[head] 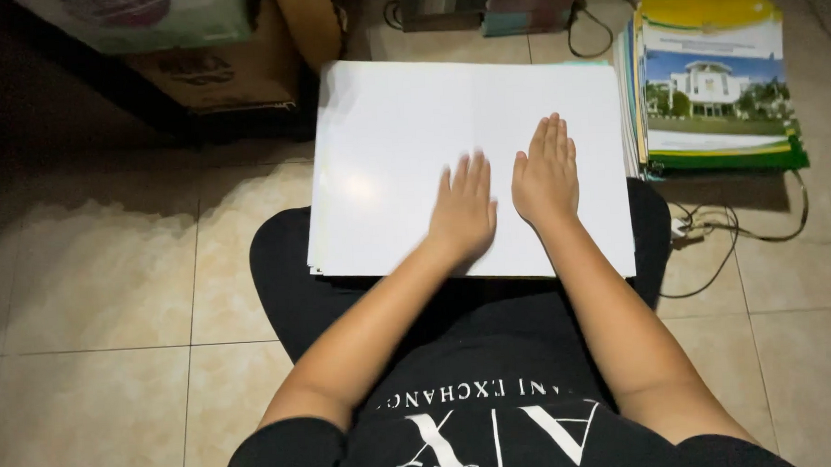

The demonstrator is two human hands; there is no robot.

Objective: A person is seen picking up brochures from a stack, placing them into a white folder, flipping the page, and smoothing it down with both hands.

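White sheets, a thin stack of large, glossy boards or heavy paper, fill the centre of the frame, resting across the seated person's lap with the far edge out over the tiled floor. Both hands lie flat and open on top, holding nothing: the left hand near the lower middle, slightly blurred, the right hand just beside it. The surface shines, so it is likely slick under the palms; the stack looks light yet floppy across its span, best gripped at opposite side edges. At upper right lies a pile of printed booklets with green and yellow covers; cables trail below it.
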